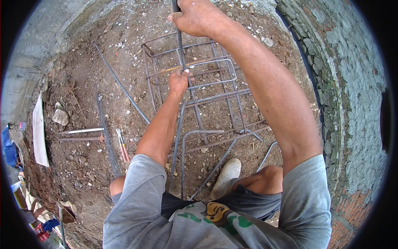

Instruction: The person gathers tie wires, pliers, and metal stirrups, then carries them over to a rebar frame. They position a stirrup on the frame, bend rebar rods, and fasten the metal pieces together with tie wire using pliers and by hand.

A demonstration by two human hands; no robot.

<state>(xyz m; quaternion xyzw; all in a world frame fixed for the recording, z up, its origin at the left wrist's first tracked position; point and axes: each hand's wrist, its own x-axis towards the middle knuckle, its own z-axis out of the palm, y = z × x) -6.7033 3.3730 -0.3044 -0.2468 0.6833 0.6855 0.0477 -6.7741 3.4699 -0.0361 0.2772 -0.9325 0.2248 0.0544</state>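
Note:
My right hand (pixel 195 17) is wrapped round the upper end of a dark metal bar (pixel 179 43), high in the head view. Lower down, my left hand (pixel 179 84) is closed about the same bar, which stands near upright in the picture. Beneath and around my left hand is a frame of rusty reinforcing rods (pixel 149 76) lying on the soil. A paler bent steel rod (pixel 235 74) with a rounded corner crosses this frame beside my left hand. My left fingers partly hide the bar's lower end, so I cannot tell what it touches.
Hooked grey rods (pixel 183 157) lie nearer my boot (pixel 226 178). To the left are red-handled pliers (pixel 123 148), a bundle of thin wire (pixel 107 135), a long straight rod (pixel 120 85), a stone (pixel 61 117) and a pale board (pixel 40 133). A rough wall (pixel 365 83) rises on the right.

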